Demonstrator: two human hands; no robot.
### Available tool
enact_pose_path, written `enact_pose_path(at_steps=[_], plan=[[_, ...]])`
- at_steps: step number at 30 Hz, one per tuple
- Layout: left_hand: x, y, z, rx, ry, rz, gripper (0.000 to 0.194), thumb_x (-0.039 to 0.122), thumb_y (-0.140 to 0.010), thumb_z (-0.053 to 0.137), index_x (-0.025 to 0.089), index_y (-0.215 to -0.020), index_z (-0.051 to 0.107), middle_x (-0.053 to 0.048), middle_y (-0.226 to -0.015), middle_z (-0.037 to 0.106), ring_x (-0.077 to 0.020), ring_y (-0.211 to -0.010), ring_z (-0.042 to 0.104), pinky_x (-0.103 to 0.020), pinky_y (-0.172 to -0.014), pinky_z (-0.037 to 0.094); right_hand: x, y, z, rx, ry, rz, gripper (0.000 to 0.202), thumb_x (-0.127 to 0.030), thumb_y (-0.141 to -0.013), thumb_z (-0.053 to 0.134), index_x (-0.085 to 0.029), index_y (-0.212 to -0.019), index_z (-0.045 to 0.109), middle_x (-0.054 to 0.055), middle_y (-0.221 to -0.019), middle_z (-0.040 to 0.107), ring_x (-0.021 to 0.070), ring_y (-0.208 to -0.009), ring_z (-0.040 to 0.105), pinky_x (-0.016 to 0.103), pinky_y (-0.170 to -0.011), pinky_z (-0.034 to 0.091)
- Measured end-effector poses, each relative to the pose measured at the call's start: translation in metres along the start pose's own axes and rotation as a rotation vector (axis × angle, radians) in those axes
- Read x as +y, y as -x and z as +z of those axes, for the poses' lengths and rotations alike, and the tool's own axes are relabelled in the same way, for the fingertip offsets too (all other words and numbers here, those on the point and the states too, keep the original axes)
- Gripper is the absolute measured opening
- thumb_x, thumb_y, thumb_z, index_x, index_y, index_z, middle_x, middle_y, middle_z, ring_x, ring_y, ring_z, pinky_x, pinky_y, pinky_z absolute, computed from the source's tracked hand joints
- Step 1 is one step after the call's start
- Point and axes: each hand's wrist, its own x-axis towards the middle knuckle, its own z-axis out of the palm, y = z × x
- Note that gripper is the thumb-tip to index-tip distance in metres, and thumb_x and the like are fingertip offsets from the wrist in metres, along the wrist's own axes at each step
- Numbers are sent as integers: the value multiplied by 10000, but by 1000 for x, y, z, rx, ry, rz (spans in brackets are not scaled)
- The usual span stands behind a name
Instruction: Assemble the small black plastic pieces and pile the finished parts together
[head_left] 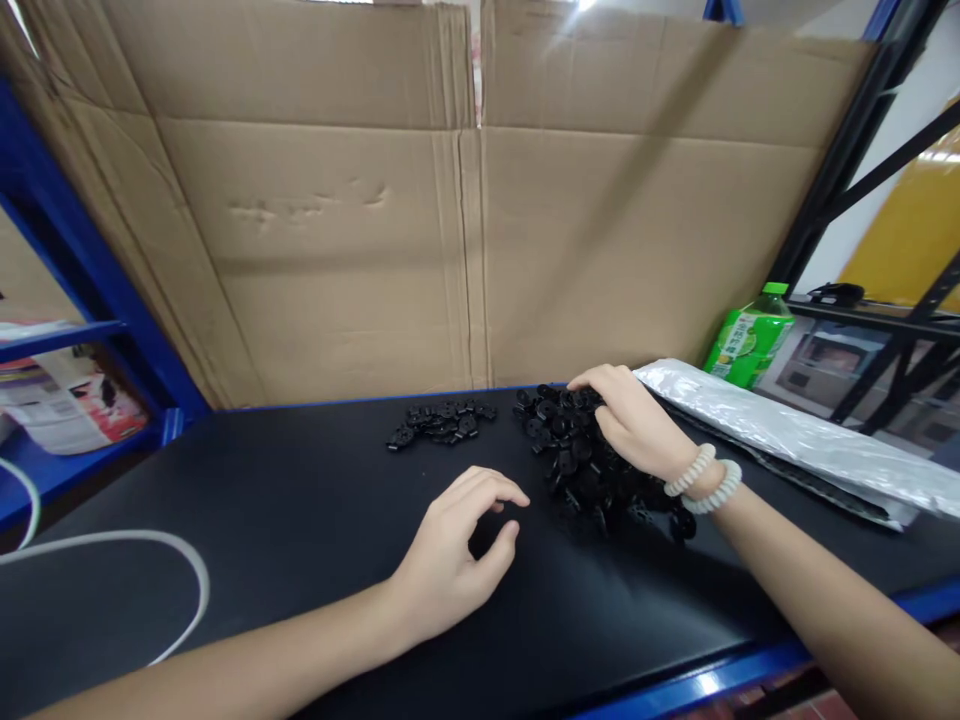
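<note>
A large heap of small black plastic parts [574,455], some round and disc-like, lies on the black tabletop right of centre. My right hand [634,415] rests over the heap's upper right side, its fingers bent down among the parts; whether it grips one is hidden. Two pale coiled bands circle that wrist. My left hand [469,545] hovers left of the heap with nothing in it, thumb and fingers curved and apart. Farther back, a smaller group of similar black parts [439,422] lies to the left of the heap.
A silvery plastic package [787,430] lies along the right side, with a green-labelled bottle [750,335] behind it. Cardboard [337,250] stands upright along the back edge. A white cable [187,550] loops at the left, near a blue metal frame [97,260].
</note>
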Motion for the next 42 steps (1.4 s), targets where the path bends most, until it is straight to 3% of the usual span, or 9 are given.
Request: enact_pose_path(at_steps=[6, 12, 16, 18, 21, 24, 29, 36, 42], plan=[[-24, -8, -10, -127, -382, -69, 228, 192, -840, 528, 179, -1065, 561, -99, -1196, 603, -244, -1189, 494, -410, -1016, 421, -25, 10, 3, 108, -125, -50, 375, 28, -698, 368, -190, -925, 572, 67, -962, 604, 225, -946, 517, 416, -894, 408], [-49, -12, -17, -172, -503, -165, 610, 510, -819, 554, 102, -1268, 498, -228, -1408, 437, -413, -1357, 289, -626, -1052, 271, -67, 30, 13, 46, -428, -184, 382, 40, -695, 365, -207, -879, 591, 53, -872, 590, 217, -899, 519, 395, -822, 430], [-44, -11, -17, -162, -516, -132, 474, 435, -821, 579, 153, -1200, 542, -158, -1308, 551, -370, -1339, 335, -606, -1097, 188, -77, 39, 19, -14, -526, -204, 356, 41, -700, 378, -194, -862, 591, 52, -832, 580, 203, -846, 513, 375, -779, 431], [-41, -11, -17, -146, -503, -111, 330, 339, -826, 584, 170, -1108, 571, -114, -1153, 628, -324, -1224, 469, -545, -1076, 277, -78, 42, 20, -28, -555, -183, 348, 46, -702, 380, -192, -844, 590, 46, -822, 581, 195, -836, 517, 365, -778, 429], [-42, -10, -17, -126, -467, -103, 205, 252, -822, 586, 173, -1011, 574, -68, -942, 633, -250, -940, 593, -431, -901, 465, -81, 45, 21, -87, -591, -121, 343, 44, -703, 375, -190, -826, 593, 37, -803, 578, 172, -770, 522, 332, -714, 432], [-46, -10, -17, -94, -432, -102, 260, 215, -830, 579, 174, -1085, 552, -79, -990, 600, -233, -920, 586, -383, -832, 501, -87, 49, 24, -256, -624, -35, 379, 47, -663, 382, -197, -851, 601, 27, -818, 581, 155, -724, 525, 304, -662, 444], [-53, -12, -15, -104, -390, -71, 264, 159, -848, 582, 215, -1105, 602, -58, -1072, 625, -209, -973, 587, -341, -871, 499, -94, 51, 44, -508, -891, 115, 647, 23, -588, 415, -261, -1151, 561, 35, -1196, 545, 194, -1128, 505, 395, -1007, 400], [-59, -16, -21, -47, -379, -131, 161, 104, -833, 571, 197, -938, 649, -51, -965, 651, -216, -916, 608, -372, -851, 505, -85, 34, 61, -414, -1162, 626, 871, -100, -564, 511, -238, -1397, 298, 68, -1534, 200, 248, -1433, 114, 448, -1152, 152], [-54, -21, -39, 89, -298, -174, 137, 94, -810, 576, 187, -896, 630, -58, -998, 618, -220, -917, 610, -408, -856, 506, -92, 38, 50, -340, -1304, 614, 795, -93, -574, 545, -242, -1332, 357, 82, -1505, 274, 208, -1413, 212, 390, -1136, 226]])
